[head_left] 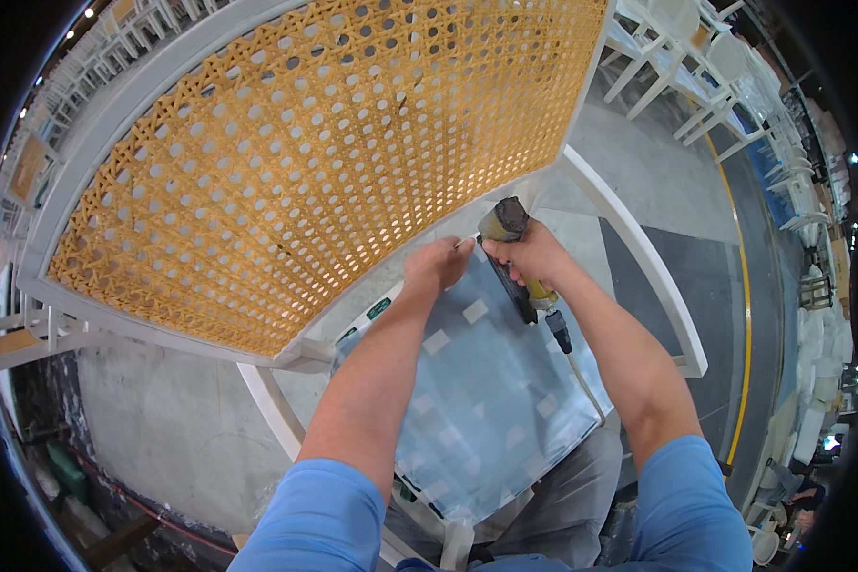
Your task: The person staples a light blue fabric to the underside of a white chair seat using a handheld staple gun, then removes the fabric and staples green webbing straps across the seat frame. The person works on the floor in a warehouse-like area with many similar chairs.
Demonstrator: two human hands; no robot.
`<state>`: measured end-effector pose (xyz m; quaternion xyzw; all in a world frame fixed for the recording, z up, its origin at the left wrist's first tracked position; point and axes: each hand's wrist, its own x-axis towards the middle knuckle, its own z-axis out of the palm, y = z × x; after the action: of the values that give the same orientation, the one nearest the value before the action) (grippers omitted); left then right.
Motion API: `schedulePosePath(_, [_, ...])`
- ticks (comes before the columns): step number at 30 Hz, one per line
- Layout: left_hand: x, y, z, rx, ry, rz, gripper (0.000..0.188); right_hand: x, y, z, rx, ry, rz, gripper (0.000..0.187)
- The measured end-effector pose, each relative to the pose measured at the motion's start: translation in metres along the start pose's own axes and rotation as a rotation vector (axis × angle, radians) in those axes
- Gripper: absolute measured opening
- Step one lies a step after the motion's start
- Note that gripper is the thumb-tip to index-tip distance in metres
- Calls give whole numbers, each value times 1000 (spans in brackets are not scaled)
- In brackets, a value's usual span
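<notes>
Right hand grips the tool over the blue seat

We see a white chair (353, 172) filling much of the frame, its cane back (286, 205) spread across the upper left and centre. Below it, in the centre and lower centre, lies the seat (491, 410), under a pale blue cover with lighter patches.

We find the tool (518, 297) just right of the frame's centre, inside the right hand (536, 255), whose fingers are wrapped firmly around its body. Its dark, worn head shows above the grip, and its long black bar lies left of the fingers, slanting down and to the right over the seat. We follow the hose (583, 381) from the tool's lower end toward the seat's right edge.

The left hand (437, 263) is just left of the tool's head, near the seat's upper edge. Its thumb and fingertips are closed in a pinch; what lies between them is too small for us to tell.

We also see other white chairs (677, 62) in the upper right, and a yellow line (748, 315) curving down the floor (181, 410) at the right.
</notes>
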<state>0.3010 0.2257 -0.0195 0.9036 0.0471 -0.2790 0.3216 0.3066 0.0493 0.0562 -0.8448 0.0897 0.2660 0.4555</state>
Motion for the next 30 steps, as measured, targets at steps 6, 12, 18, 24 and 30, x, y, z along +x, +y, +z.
schedulePosePath(6, [-1, -14, 11, -6, 124, 65, 56, -73, -6, -54, 58, 64, -23, 35])
schedulePosePath(12, [-8, -46, 18, -167, 433, 237, 48, -257, 27, -125, 157, 397, -143, 49])
schedulePosePath(18, [-49, -52, 20, 141, 391, 358, 61, -486, 117, -174, 337, 981, -187, 44])
schedulePosePath(24, [-154, -42, 4, -12, 45, 530, 51, -612, 173, -210, 678, 1194, -152, 43])
schedulePosePath(30, [-318, -39, 12, 50, 101, 515, 44, -616, 288, -197, 853, 816, 111, 43])
